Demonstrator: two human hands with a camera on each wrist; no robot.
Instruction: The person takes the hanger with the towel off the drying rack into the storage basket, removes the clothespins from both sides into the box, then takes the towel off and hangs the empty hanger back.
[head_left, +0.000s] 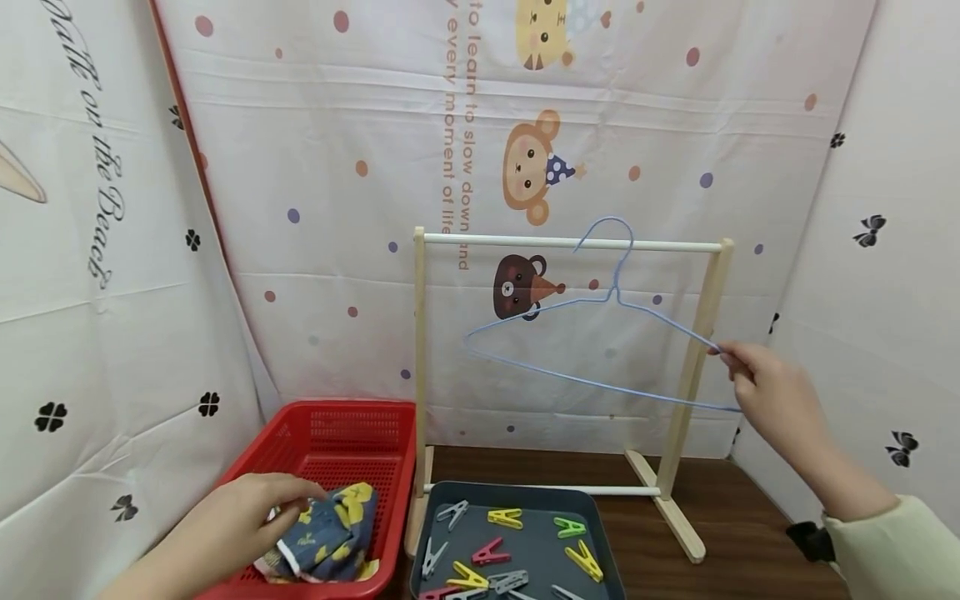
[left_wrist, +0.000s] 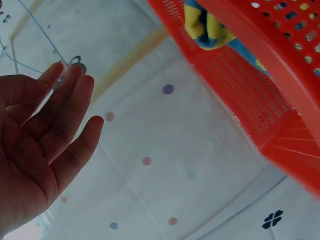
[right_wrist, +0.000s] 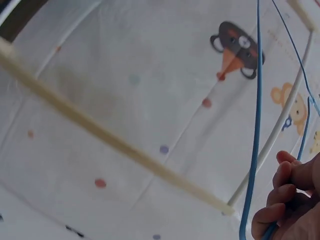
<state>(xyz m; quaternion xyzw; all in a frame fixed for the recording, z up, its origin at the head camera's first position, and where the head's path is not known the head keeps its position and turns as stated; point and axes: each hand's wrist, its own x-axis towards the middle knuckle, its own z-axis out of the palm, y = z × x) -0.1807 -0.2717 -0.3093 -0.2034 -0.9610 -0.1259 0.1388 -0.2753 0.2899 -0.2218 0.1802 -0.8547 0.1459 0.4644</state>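
In the head view my right hand (head_left: 780,400) grips a thin blue clothes hanger (head_left: 570,377) by its right end. The hanger's hook rises to the height of the rack's top bar and overlaps it in this view. Fingers of the right hand (right_wrist: 290,200) curl round the blue wire in the right wrist view. My left hand (head_left: 240,517) is over the near left side of a red basket (head_left: 352,410), its fingers loosely bent and holding nothing. Beside its fingertips lies a crumpled blue and yellow cloth (head_left: 333,533) in the basket.
A wooden rack (head_left: 420,350) with a white top bar (head_left: 510,241) stands behind the hanger. In front of it, a dark grey tray (head_left: 536,517) holds several clothespins, among them a green one (head_left: 570,527). Printed cloth walls (head_left: 337,125) enclose the brown table (head_left: 742,533).
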